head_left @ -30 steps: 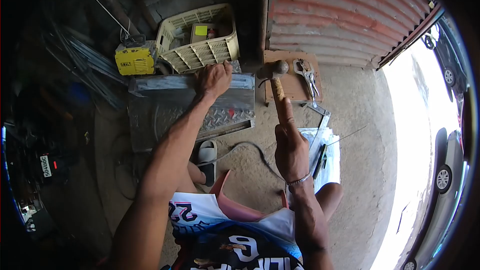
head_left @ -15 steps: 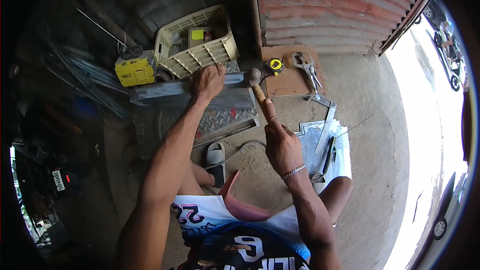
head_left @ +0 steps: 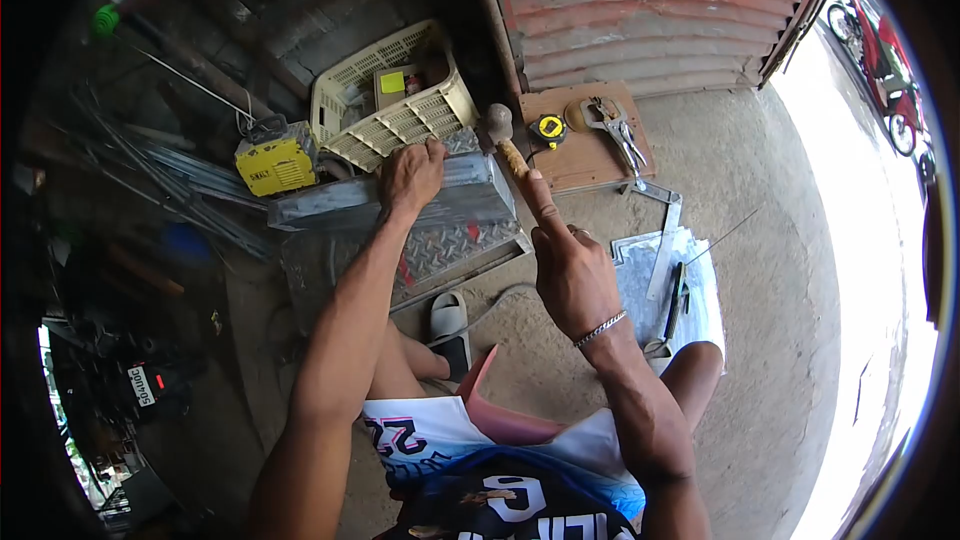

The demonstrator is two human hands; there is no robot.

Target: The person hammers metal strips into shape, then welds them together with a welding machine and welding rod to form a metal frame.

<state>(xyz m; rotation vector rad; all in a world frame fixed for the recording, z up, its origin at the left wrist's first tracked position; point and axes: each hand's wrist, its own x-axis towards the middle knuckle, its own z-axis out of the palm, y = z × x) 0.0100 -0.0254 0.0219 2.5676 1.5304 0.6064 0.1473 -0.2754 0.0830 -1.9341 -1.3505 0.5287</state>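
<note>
A long bent piece of sheet metal (head_left: 335,202) lies across a checker-plate work surface (head_left: 455,242). My left hand (head_left: 412,180) is closed over its upper edge, near the middle. In my right hand (head_left: 578,280) is a hammer (head_left: 512,156), gripped by its worn wooden handle with one finger stretched along it. The hammer's rounded head (head_left: 495,124) appears just beyond the right end of the metal; whether it touches cannot be made out.
Behind the metal stand a cream plastic crate (head_left: 400,125) and a yellow machine (head_left: 277,162). A wooden board (head_left: 590,168) carries a tape measure (head_left: 547,130) and locking pliers (head_left: 625,145). Further right are a metal square (head_left: 664,245), an electrode holder (head_left: 678,302) and a flat sheet (head_left: 700,315).
The hammer head has shifted up and slightly left in view, away from the metal's right end. More of the metal's right end shows. My left hand keeps its hold; the camera has turned slightly.
</note>
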